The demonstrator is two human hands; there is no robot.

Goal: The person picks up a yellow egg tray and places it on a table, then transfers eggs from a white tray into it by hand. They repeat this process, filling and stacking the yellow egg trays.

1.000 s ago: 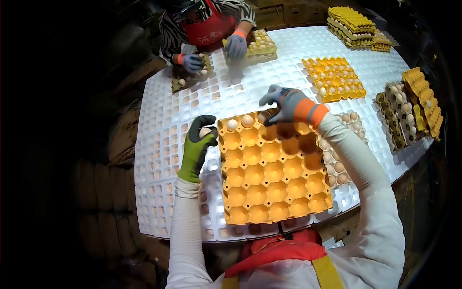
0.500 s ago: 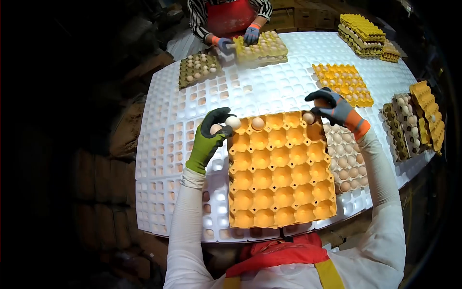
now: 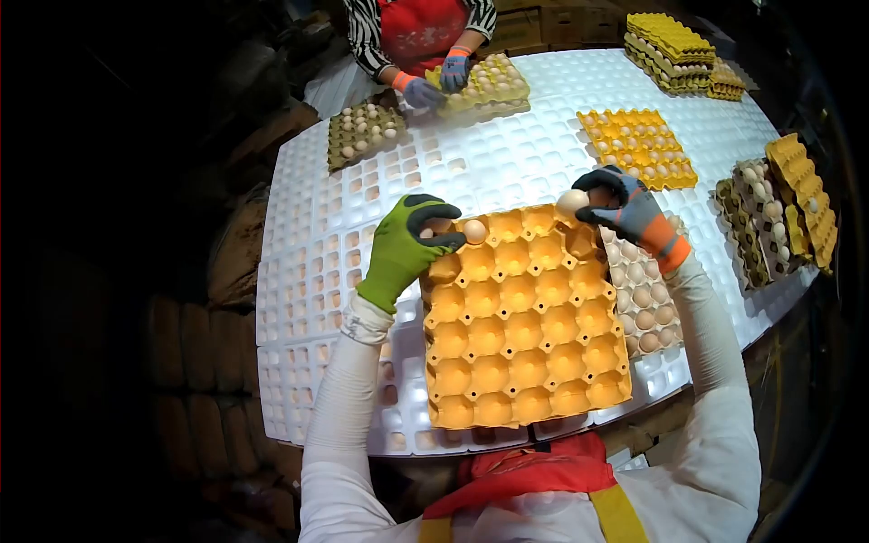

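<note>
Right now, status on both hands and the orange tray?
Left hand over tray's far-left corner, beside an egg. Right hand holds egg. Orange tray nearly empty. Nothing blocking.

Only writing I can spot is some white characters on the co-worker's red apron (image 3: 418,32) up top, way too blurry to read.

Two gloved hands (image 3: 403,253), one orange tray (image 3: 520,326), two visible eggs (image 3: 474,232).
</note>
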